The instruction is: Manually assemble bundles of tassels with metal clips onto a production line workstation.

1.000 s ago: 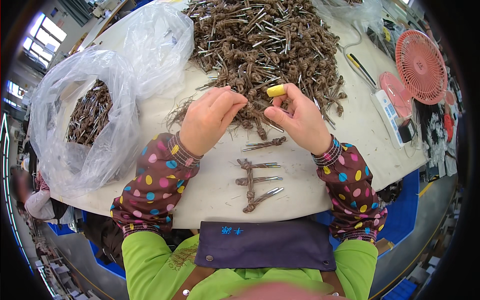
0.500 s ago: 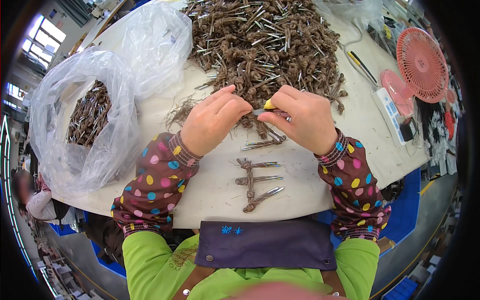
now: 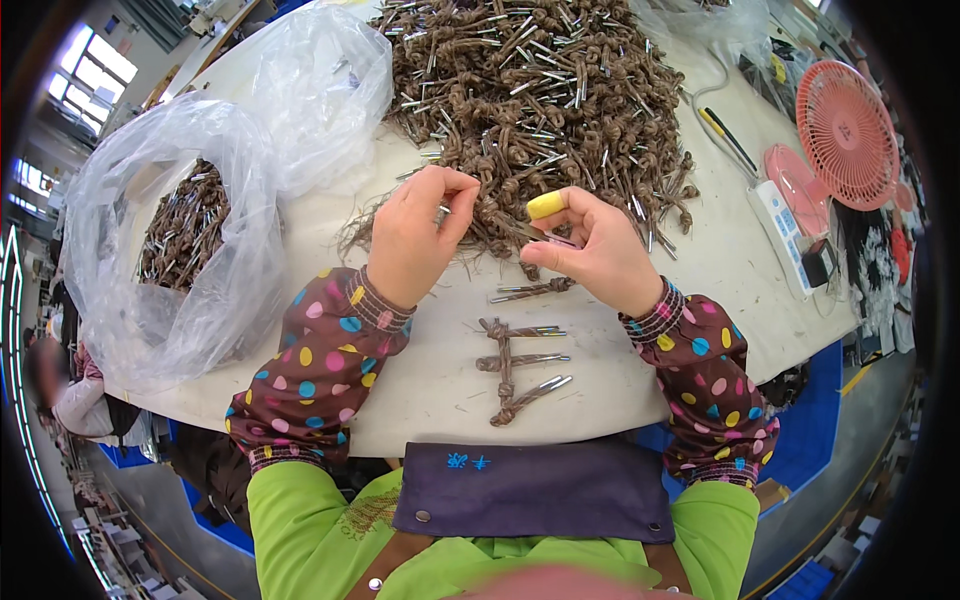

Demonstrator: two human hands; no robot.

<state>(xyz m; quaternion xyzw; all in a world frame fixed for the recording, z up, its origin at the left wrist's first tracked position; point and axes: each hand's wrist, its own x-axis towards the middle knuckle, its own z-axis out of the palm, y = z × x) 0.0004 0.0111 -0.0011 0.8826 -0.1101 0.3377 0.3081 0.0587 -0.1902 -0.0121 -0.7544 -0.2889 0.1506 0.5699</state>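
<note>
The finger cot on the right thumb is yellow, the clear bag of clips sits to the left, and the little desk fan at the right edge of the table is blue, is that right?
Not quite: the head view shows the desk fan is pink, not blue. The yellow finger cot on the right hand and the clear bag of clips on the left are as you said.

1. Brown fabric oversleeves (image 3: pixel 320 365) with multicoloured polka dots cover both forearms, ending in striped ribbed cuffs.
2. A bright green long-sleeved top (image 3: pixel 300 530) shows beneath them.
3. A dark purple apron bib (image 3: pixel 535 490) bears small blue embroidery, metal snaps and brown straps.
4. A yellow rubber finger cot (image 3: pixel 545 205) caps one finger of the right hand (image 3: pixel 600 250).
</note>
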